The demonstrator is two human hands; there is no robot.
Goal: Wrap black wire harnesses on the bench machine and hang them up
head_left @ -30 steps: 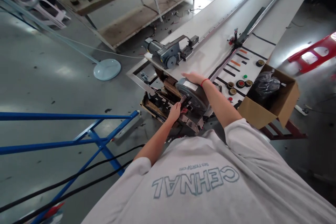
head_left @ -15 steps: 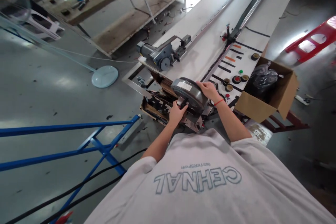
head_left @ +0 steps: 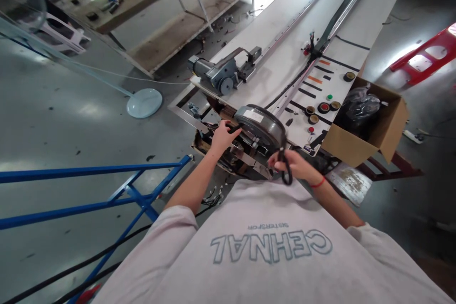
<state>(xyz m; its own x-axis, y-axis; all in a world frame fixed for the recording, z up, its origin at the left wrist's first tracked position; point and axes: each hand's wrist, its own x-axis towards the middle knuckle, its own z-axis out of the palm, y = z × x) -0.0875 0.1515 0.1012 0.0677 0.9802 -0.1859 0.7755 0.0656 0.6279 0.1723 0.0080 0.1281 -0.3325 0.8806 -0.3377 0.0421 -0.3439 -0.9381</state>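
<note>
A large round dark grey drum (head_left: 261, 116) with a pale label on top sits at the near end of the long white bench (head_left: 285, 33). My left hand (head_left: 223, 137) is at the drum's left side, thumb and fingers around a small black piece (head_left: 234, 128) whose kind I cannot make out. At the drum's near right edge, the closed fingers of my right hand (head_left: 294, 164) grip a black cable (head_left: 288, 175), which hangs in a loop below them. Another length of black cable (head_left: 285, 89) runs along the bench behind the drum.
A grey motor unit (head_left: 224, 76) stands on the bench, left of the drum. Tape rolls (head_left: 313, 119) and buttons lie to the right, beside an open cardboard box (head_left: 370, 118) holding a plastic bag. A blue metal frame (head_left: 142, 202) stands at left; a red stool (head_left: 423, 59) at right.
My left hand has shifted left along the drum. My right hand has left the drum's top, moved toward my body and now holds a black cable loop.
</note>
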